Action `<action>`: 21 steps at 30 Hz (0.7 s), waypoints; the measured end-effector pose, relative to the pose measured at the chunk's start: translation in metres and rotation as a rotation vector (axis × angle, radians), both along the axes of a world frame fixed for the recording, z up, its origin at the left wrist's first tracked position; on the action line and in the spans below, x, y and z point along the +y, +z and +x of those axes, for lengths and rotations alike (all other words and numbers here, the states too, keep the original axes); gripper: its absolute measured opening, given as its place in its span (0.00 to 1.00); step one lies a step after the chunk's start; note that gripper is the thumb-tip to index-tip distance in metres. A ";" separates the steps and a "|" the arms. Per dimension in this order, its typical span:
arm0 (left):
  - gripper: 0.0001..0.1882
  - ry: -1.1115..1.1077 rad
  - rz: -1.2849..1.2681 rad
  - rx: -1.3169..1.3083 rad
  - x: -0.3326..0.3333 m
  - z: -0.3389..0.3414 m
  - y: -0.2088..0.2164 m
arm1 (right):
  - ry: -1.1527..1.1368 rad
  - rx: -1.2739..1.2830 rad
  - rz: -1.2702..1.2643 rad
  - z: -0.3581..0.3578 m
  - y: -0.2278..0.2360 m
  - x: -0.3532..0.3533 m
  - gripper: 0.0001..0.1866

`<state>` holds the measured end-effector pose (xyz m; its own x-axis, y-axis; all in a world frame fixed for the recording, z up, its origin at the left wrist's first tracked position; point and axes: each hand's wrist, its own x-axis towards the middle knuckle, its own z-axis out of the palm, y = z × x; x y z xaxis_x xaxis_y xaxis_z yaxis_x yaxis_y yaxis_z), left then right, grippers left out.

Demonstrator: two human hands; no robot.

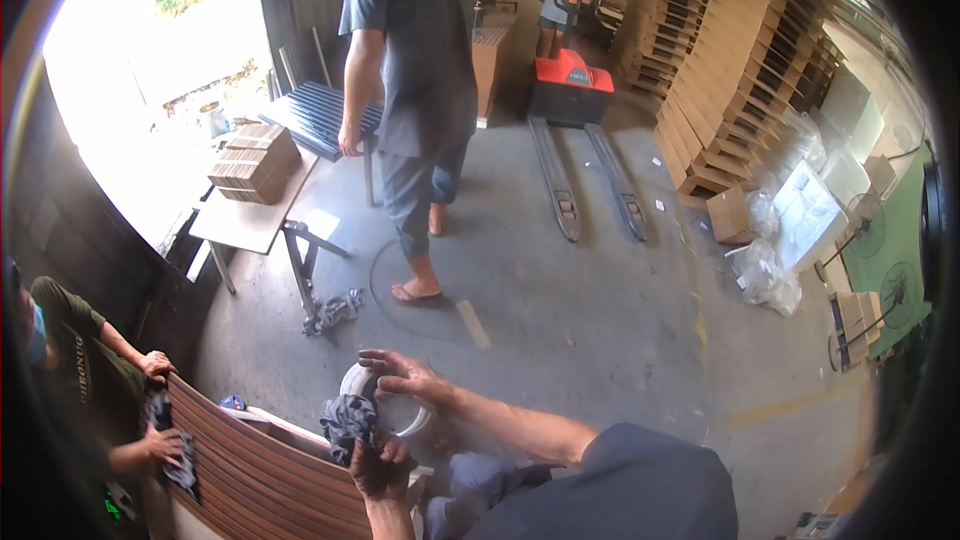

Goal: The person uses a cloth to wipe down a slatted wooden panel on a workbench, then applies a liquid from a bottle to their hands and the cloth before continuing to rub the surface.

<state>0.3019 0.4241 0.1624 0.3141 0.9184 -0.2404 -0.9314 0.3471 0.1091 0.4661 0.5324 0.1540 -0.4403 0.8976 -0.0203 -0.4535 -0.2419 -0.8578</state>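
Observation:
My left hand (382, 470), low in the middle, is closed around a crumpled dark grey rag (350, 422). My right hand (400, 378) reaches in from the right, just above the rag. Its fingers are stretched out and hold nothing. Below it, partly hidden by hand and rag, is a white round bucket (418, 424). Beside my left hand lies a brown slatted panel (270, 465). At its far left end a co-worker's hand (160, 445) presses another dark rag (182, 470) onto the slats; that person's other hand grips the panel's edge.
Ahead, a person (415, 60) stands beside a small table (240, 223) bearing a cardboard stack (255, 162). A red pallet jack (572, 75), with another person behind it, points its forks this way. Tall cardboard stacks (730, 70) rise at right. A rag (335, 310) lies on the floor.

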 end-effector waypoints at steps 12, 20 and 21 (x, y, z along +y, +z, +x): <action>0.35 -0.261 0.021 0.951 0.059 -0.032 0.017 | 0.195 -0.393 0.282 -0.032 0.025 0.044 0.17; 0.19 -0.333 -0.020 0.717 0.057 -0.028 0.005 | 0.246 -0.759 0.342 -0.048 0.052 0.044 0.16; 0.17 -0.296 -0.006 0.507 0.060 -0.020 0.010 | 0.352 -0.452 0.259 -0.043 0.045 0.058 0.25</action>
